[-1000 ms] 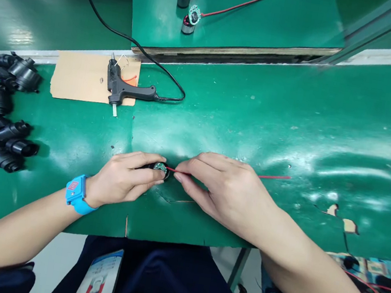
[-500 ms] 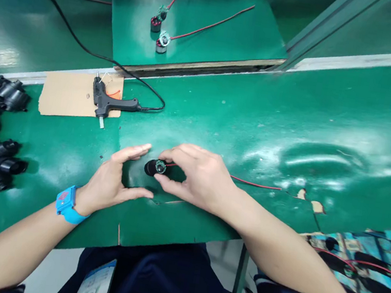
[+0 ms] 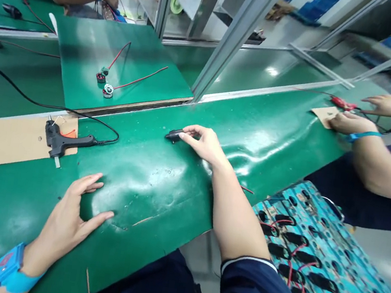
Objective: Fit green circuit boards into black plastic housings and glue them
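Note:
My right hand (image 3: pixel 205 144) reaches forward over the green belt (image 3: pixel 275 129) with its fingertips pinched on a small black part (image 3: pixel 174 136), whose red wire trails back under my forearm (image 3: pixel 247 190). My left hand (image 3: pixel 73 214) rests flat on the belt near me, fingers and thumb spread, holding nothing. A blue wristband (image 3: pixel 10 268) sits on that wrist.
A black glue gun (image 3: pixel 64 140) lies on a cardboard sheet (image 3: pixel 8 145), its cable running left. Two small wired parts (image 3: pixel 105 83) stand on the raised green board. A patterned tray (image 3: pixel 314 262) of black parts is at my right. Other people's hands (image 3: pixel 353 123) work at far right and top left.
My right hand carried the black part forward and away from my left hand, which stayed behind open on the belt. My head turned up and right, bringing co-workers into view.

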Action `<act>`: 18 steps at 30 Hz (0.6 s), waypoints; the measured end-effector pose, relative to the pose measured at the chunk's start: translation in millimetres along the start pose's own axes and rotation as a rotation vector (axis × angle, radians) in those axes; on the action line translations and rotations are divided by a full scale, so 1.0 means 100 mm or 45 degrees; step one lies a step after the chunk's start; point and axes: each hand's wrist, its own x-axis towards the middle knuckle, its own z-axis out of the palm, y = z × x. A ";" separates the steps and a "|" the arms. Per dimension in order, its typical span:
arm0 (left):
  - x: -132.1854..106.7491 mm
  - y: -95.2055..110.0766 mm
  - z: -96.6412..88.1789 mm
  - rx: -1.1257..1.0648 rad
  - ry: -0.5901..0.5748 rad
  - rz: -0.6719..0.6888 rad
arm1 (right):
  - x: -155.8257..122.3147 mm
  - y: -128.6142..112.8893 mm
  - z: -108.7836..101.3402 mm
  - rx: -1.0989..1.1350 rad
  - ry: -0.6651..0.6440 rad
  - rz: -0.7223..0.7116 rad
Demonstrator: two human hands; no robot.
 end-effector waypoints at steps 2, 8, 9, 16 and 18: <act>0.00 0.00 0.00 0.028 -0.015 0.016 | 0.01 0.07 -0.07 -0.013 0.002 0.043; 0.00 -0.02 0.03 0.042 -0.055 -0.014 | 0.26 -0.16 -0.18 -0.123 0.193 -0.019; -0.01 -0.02 0.03 0.045 -0.067 -0.027 | 0.36 -0.26 -0.15 -0.143 0.189 -0.067; -0.05 0.02 0.02 0.015 -0.171 -0.083 | 1.30 -0.90 0.43 -0.281 0.050 -0.456; -0.05 0.03 0.01 0.003 -0.206 -0.107 | 1.48 -1.03 0.64 -0.321 0.001 -0.550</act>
